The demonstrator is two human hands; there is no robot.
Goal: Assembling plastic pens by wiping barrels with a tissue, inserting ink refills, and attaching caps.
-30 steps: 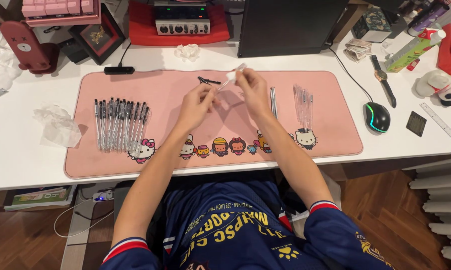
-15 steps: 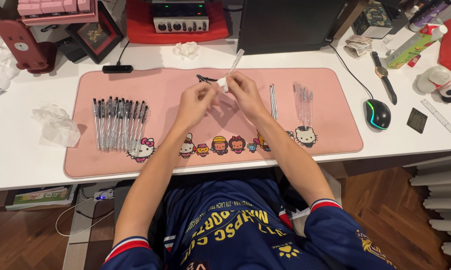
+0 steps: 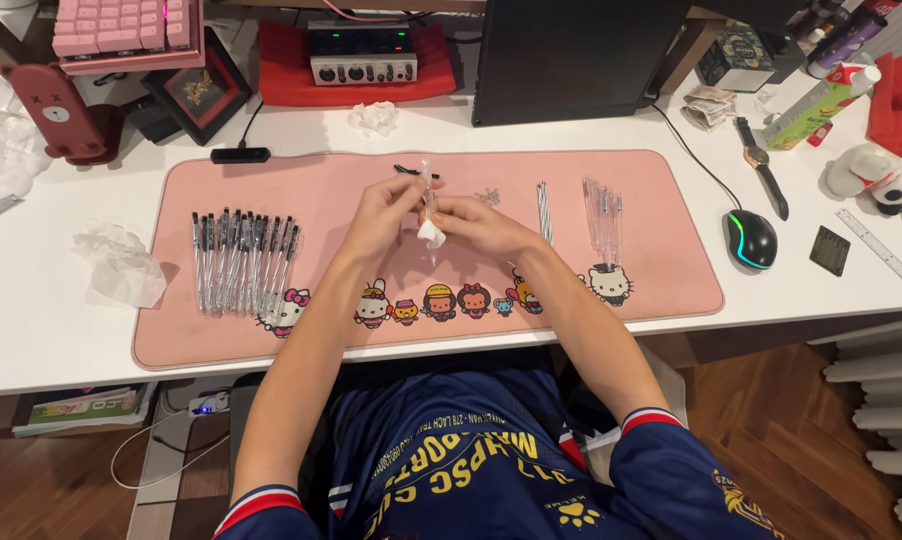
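With my left hand [image 3: 389, 212] pinching a clear pen barrel [image 3: 426, 190] upright above the pink mat [image 3: 321, 330] and my right hand [image 3: 468, 222] fingers clenched on a white tissue [image 3: 431, 234] at its base, I judge a hard wipe could flick it loose.

Pink desk mat [image 3: 321, 180] with a row of cartoon figures along its near edge, on a white surface [image 3: 31, 330]. Black-and-clear pens [image 3: 241, 260] in a row. Black mouse [image 3: 749, 238], green-lit. Red cloth [image 3: 281, 70] under a silver box [image 3: 363, 66]. Navy jersey [image 3: 451, 460], yellow lettering.
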